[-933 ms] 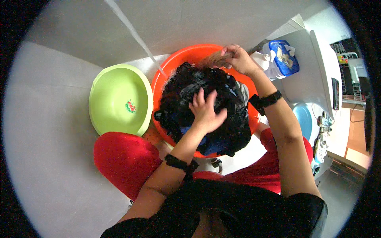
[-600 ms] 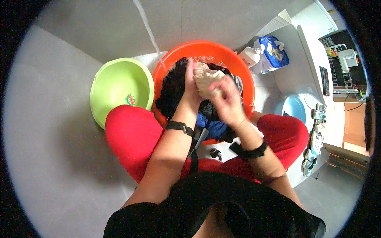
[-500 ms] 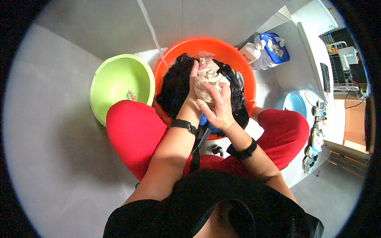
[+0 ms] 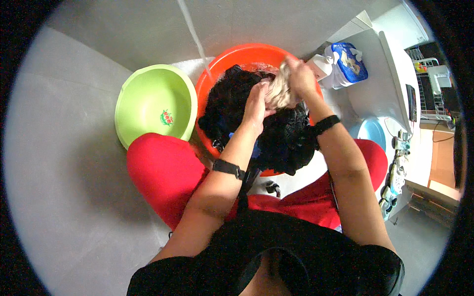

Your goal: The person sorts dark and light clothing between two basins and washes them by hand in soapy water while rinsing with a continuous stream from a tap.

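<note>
An orange basin (image 4: 232, 58) sits on the floor between my red-clad knees, heaped with dark wet clothes (image 4: 284, 140). Over the heap both hands grip one pale beige cloth (image 4: 277, 92). My left hand (image 4: 256, 103) clasps its near side and my right hand (image 4: 299, 76) holds its far end. A thin stream of water (image 4: 195, 42) falls into the basin's left rim area.
A lime green basin (image 4: 150, 106) stands empty to the left, touching the orange one. A white bottle (image 4: 318, 64) and a blue-and-white packet (image 4: 349, 61) stand at the upper right. A pale blue round lid or tub (image 4: 371, 133) lies to the right.
My hands have carried the pale cloth from the middle of the heap up toward the basin's far right side. The head view has shifted a little.
</note>
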Demonstrator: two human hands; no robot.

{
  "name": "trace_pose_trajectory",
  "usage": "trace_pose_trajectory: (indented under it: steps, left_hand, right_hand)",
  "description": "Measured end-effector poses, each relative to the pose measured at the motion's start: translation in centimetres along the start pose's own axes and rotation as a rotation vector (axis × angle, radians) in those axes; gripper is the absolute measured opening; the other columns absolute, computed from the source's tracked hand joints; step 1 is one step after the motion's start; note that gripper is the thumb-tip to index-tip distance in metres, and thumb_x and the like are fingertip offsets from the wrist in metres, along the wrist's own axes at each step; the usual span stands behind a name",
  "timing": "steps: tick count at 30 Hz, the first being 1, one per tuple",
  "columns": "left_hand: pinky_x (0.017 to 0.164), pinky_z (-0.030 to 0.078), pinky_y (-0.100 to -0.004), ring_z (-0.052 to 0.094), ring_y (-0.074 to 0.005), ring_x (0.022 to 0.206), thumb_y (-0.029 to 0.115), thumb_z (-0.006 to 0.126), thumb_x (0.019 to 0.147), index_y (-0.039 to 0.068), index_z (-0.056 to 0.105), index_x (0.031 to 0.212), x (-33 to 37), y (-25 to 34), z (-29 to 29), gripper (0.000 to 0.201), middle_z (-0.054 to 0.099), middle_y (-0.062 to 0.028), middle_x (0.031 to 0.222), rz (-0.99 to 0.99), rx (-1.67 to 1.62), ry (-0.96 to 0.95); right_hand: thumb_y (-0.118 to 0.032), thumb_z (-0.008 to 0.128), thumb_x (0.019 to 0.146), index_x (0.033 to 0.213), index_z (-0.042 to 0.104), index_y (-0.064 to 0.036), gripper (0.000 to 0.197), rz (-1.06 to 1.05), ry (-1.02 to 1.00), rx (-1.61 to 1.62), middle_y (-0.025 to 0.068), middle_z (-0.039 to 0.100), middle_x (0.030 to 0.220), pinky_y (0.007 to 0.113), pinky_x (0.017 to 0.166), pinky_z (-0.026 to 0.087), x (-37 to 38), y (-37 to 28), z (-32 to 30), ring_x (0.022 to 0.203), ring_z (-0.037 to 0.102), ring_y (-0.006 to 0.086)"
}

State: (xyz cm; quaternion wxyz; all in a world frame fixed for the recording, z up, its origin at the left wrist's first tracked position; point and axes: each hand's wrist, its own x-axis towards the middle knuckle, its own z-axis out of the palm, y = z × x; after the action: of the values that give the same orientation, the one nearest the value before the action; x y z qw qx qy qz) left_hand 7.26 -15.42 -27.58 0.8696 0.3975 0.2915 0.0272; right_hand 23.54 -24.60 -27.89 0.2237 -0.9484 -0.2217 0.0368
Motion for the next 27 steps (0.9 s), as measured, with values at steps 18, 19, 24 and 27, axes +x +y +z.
trace_pose_trajectory:
  steps: [18,19,24,27]
  left_hand:
    - [0.096,0.043,-0.0447,0.047,-0.0399,0.112,0.028,0.058,0.082,-0.004,0.045,0.129,0.1,-3.8,-1.0,0.058,0.034,-0.0196,0.142,0.248,1.455,0.055]
    - [0.096,0.042,-0.0449,0.046,-0.0402,0.112,0.028,0.058,0.082,-0.004,0.045,0.129,0.1,-3.8,-1.0,0.058,0.034,-0.0198,0.143,0.248,1.459,0.054]
    - [0.099,0.040,-0.0447,0.045,-0.0430,0.116,0.029,0.058,0.082,-0.005,0.046,0.127,0.3,-3.7,-1.1,0.058,0.033,-0.0233,0.142,0.269,1.447,0.008]
    - [0.101,0.039,-0.0440,0.045,-0.0435,0.118,0.027,0.060,0.083,-0.005,0.047,0.126,0.3,-2.5,-0.8,0.055,0.033,-0.0264,0.140,0.248,1.334,-0.038]
  right_hand:
    - [-0.027,0.048,0.087,0.105,0.060,-0.0054,0.031,-0.100,-0.681,-0.312,0.0137,0.062,0.101,0.040,0.079,0.047,9.0,6.3,17.1,0.095,0.060,0.0307]
    - [-0.027,0.047,0.088,0.107,0.060,-0.0049,0.032,-0.091,-0.662,-0.290,0.0141,0.061,0.103,0.040,0.081,0.047,9.6,6.3,18.2,0.097,0.060,0.0310]
    - [-0.028,0.043,0.091,0.115,0.058,-0.0024,0.039,-0.190,-0.539,-0.003,0.0160,0.061,0.114,0.040,0.089,0.044,11.3,10.0,21.5,0.103,0.059,0.0326]
    - [-0.029,0.041,0.092,0.119,0.057,-0.0007,0.042,-0.138,-0.492,0.421,0.0168,0.060,0.119,0.040,0.094,0.043,10.6,12.5,18.5,0.108,0.057,0.0334]
